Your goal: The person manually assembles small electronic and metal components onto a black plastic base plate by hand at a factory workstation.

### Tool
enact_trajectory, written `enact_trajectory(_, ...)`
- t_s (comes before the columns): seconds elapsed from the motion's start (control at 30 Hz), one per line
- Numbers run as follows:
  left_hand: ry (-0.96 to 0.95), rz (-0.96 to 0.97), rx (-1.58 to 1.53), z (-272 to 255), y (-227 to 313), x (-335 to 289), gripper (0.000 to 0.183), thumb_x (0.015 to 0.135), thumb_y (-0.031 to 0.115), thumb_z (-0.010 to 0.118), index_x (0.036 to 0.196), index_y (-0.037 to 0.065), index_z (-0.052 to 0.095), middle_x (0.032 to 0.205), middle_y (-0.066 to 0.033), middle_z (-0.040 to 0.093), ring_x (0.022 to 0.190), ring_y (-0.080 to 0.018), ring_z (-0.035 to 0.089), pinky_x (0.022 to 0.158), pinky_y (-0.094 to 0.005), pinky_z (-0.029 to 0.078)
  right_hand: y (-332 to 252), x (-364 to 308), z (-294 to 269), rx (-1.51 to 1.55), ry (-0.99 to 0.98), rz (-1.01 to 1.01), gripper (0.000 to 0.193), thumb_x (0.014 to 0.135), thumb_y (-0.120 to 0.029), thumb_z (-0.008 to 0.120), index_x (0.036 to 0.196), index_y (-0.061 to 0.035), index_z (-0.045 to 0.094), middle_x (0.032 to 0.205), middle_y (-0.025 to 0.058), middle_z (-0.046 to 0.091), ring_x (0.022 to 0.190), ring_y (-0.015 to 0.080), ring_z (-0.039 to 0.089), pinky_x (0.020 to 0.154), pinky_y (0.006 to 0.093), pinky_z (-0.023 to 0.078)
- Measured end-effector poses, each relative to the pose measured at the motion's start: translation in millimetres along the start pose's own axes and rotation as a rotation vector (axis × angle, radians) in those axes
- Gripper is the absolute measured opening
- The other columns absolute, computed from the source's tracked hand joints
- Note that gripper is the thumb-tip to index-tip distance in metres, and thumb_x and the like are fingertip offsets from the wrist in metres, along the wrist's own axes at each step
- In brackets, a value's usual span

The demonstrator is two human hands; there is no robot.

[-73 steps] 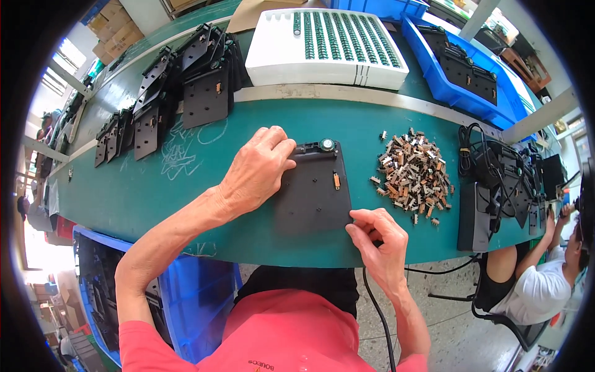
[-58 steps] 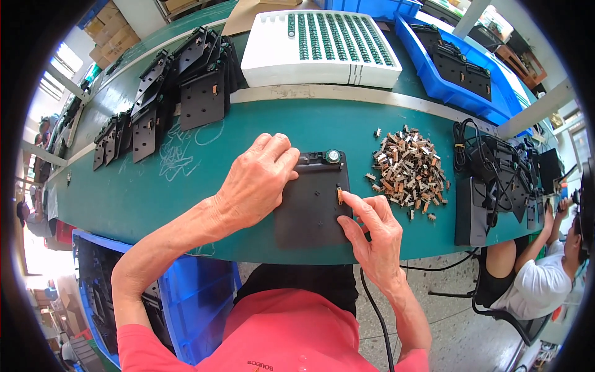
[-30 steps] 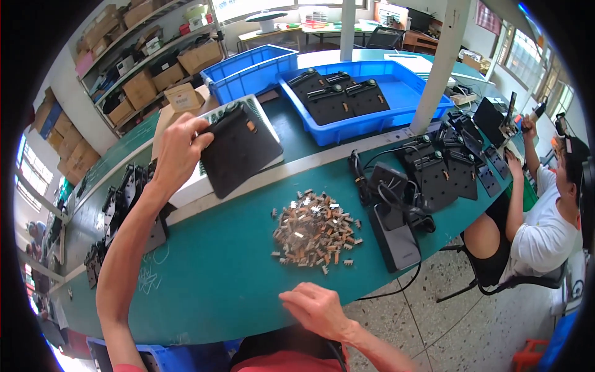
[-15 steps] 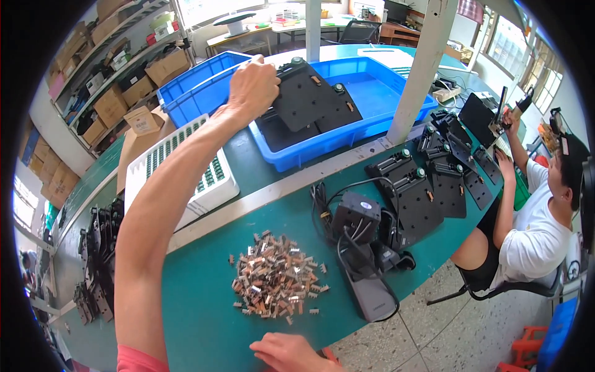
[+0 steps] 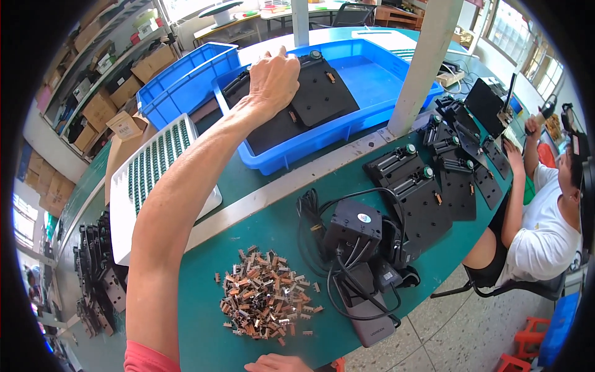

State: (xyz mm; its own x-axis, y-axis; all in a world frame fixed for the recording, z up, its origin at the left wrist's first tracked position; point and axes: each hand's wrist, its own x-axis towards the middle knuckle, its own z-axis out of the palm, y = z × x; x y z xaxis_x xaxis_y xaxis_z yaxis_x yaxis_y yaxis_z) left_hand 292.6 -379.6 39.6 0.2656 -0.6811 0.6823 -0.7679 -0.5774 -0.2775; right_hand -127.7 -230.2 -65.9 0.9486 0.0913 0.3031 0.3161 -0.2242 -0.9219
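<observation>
Flat black rectangular panel with a small orange-brown switch and a round green-rimmed piece near its top (image 5: 325,96) is in the shallow blue plastic tray (image 5: 304,149), overlapping other black panels (image 5: 263,133). From where I stand, the left hand (image 5: 273,80) is at its upper left edge, fingers curled close together and gripping that edge; their tips are hidden from me. The right hand (image 5: 279,364) shows only partly at the lower edge, near the green tabletop's front, so I cannot tell whether its fingers are spread or pressed together. Just beyond it sits a loose heap of little metal-and-brown switches (image 5: 266,294). Beside the heap lie a black box with tangled cables (image 5: 353,224) and a grey oblong block (image 5: 374,332). The left forearm crosses over a white foam tray (image 5: 122,245) lined with rows of green parts.
</observation>
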Motion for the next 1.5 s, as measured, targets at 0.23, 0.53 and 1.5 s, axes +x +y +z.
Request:
enact_trajectory(0.23,-0.065,-0.01,-0.022,5,16,-2,0.018,0.074,0.011,0.07,0.086,-0.003,0.068,0.097,-0.0203,0.063,0.09,-0.0374,0.064,0.073,-0.0456,0.055,3,0,2,0.022,0.016,-0.011,0.018,0.082,-0.005,0.066,0.099,-0.0032,0.061,0.082,0.0107,0.057,0.073,0.0293,0.059,0.059,0.0381,0.05)
enact_trajectory(0.53,-0.061,0.017,-0.148,4,29,-14,0.027,0.081,0.019,0.07,0.1,0.0,0.067,0.097,-0.0175,0.062,0.095,-0.0329,0.062,0.075,-0.0451,0.048,-2,0,-6,0.002,0.014,0.011,0.017,0.081,-0.003,0.067,0.096,-0.001,0.062,0.082,0.0121,0.059,0.074,0.0304,0.061,0.06,0.038,0.051)
enact_trajectory(1.5,-0.412,-1.842,0.987,-781,54,-712,0.056,0.065,0.018,0.073,0.116,-0.001,0.062,0.1,-0.0183,0.068,0.1,-0.0294,0.065,0.088,-0.0366,0.049,-4,0,-7,-0.182,-0.051,0.165,0.016,0.088,-0.007,0.069,0.101,0.0016,0.069,0.086,0.0086,0.067,0.074,0.0139,0.06,0.064,0.0307,0.05)
